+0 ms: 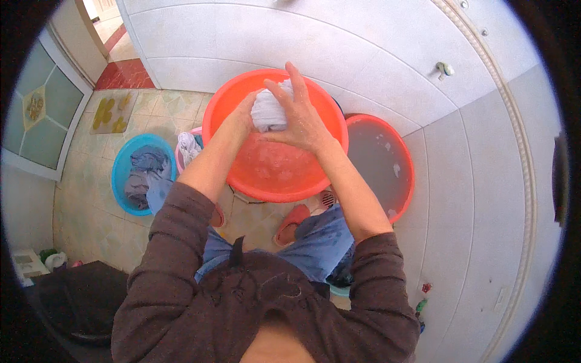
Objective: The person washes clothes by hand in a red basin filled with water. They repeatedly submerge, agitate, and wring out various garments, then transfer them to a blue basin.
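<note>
A wadded white cloth is between my two hands over a large orange-red plastic basin. My left hand presses against the left side of the wad, its fingertips partly hidden behind it. Against the right side is my right hand, fingers spread, thumb low along the cloth's lower edge. Water lies in the basin below, pale and slightly sudsy. Both of my hands look wet.
At right, a second red basin holds cloudy grey water. A blue basin with wet clothes and a pink basin with cloth are at left. A floor drain lies near my slipper. A tap juts from the wall.
</note>
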`<state>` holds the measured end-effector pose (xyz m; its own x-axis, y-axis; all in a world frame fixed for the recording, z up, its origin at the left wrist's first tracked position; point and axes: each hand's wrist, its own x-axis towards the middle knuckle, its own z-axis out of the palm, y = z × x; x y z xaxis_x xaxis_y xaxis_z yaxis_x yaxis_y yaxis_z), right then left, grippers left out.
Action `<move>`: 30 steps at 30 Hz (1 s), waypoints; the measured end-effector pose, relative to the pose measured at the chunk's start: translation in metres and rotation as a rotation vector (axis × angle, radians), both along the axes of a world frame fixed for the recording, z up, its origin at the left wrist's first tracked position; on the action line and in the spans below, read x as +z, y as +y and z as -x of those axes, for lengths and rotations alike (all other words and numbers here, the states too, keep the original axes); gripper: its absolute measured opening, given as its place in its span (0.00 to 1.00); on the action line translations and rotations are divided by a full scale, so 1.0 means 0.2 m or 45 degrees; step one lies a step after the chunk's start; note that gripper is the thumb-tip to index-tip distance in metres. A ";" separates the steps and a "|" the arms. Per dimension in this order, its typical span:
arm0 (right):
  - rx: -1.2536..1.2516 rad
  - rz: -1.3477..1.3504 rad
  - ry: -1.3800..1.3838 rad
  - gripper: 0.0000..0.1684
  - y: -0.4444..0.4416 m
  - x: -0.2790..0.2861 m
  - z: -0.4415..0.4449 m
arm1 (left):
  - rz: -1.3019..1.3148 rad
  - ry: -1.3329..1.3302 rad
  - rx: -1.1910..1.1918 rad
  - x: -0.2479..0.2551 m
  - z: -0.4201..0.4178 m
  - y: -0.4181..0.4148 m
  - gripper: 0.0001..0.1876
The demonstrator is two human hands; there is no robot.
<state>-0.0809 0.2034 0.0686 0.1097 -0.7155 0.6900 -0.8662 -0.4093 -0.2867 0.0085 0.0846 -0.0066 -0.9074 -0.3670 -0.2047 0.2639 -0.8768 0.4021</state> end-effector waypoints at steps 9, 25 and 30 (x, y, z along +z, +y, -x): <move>-0.337 -0.126 -1.707 0.18 -0.13 -0.25 0.07 | 0.238 -0.194 0.540 -0.05 0.13 -0.05 0.12; 0.402 -0.754 -2.449 0.17 -0.11 -0.28 0.24 | 2.183 -0.650 0.640 0.37 0.13 0.15 0.15; 0.513 -0.846 -2.497 0.15 -0.11 -0.30 0.24 | 2.459 -0.616 0.572 0.39 0.13 0.16 0.15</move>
<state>-0.1284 0.1805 0.0095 -0.0935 -0.9711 -0.2195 0.7653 0.0709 -0.6398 -0.0171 0.1165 0.0710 -0.7120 -0.4944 0.4987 -0.0964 0.7722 0.6280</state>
